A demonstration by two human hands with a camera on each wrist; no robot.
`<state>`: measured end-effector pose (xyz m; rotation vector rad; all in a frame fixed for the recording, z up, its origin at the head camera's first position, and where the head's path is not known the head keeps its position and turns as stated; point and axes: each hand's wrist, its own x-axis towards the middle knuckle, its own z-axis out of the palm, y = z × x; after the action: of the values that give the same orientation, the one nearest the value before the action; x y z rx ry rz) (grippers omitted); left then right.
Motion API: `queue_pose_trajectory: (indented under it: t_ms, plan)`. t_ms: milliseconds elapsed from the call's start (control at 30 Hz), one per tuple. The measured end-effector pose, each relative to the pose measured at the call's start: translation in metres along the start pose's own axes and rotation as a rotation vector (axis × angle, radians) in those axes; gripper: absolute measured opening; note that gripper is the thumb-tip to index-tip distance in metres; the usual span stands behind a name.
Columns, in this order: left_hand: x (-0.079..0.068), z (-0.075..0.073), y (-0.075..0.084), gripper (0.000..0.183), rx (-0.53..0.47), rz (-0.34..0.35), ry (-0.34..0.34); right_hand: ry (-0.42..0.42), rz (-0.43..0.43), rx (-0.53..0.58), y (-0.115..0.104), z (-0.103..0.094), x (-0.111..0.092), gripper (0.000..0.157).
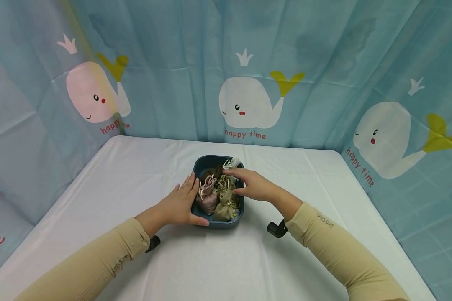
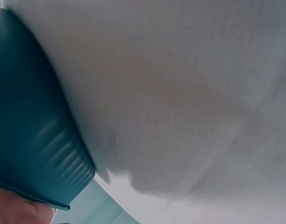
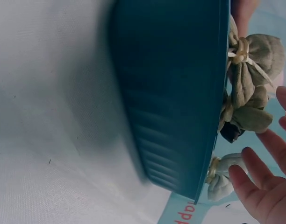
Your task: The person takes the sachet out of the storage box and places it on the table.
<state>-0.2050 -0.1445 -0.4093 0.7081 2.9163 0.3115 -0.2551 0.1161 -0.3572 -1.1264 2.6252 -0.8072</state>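
Observation:
A dark blue plastic bin [image 1: 222,225] stands on the white cloth, filled with small drawstring pouches. Among them are a pinkish pouch [image 1: 208,203], an olive pouch [image 1: 224,210], a dark brown pouch [image 1: 207,173] and a whitish pouch [image 1: 231,163]. My left hand [image 1: 175,205] rests along the bin's left rim with straight fingers, its thumb at the front rim. Over the right rim, my right hand [image 1: 255,186] reaches above the pouches. The right wrist view shows its spread fingers [image 3: 260,170] near the pale pouch [image 3: 221,177], nothing gripped.
The white-covered table [image 1: 211,267] spreads around the bin. Blue curtains [image 1: 165,100] with whale prints hang behind it and at both sides. Black wrist-camera parts [image 1: 277,229] show below the right sleeve, and another [image 1: 153,243] by the left sleeve.

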Motion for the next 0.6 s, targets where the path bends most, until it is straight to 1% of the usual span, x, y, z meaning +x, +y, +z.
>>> queue_pose_trajectory:
  t_ms: [167,400,533,600]
  plan:
    - [-0.0011,-0.0016,0.0008,0.132,-0.014,0.008,0.01,0.016,0.0,0.024,-0.0004,-0.0004,0.0001,0.06]
    - [0.0001,-0.0001,-0.0001,0.131,-0.029,0.004,0.005,0.034,-0.008,0.061,-0.0002,0.0037,0.0016,0.051]
    - [0.0009,0.0008,-0.001,0.131,-0.027,0.003,0.006,0.037,0.0,0.113,-0.0014,0.0054,0.0029,0.051]
    - [0.0011,0.0009,-0.0011,0.131,-0.031,0.003,0.005,0.034,0.019,0.131,-0.0019,0.0058,0.0034,0.052]
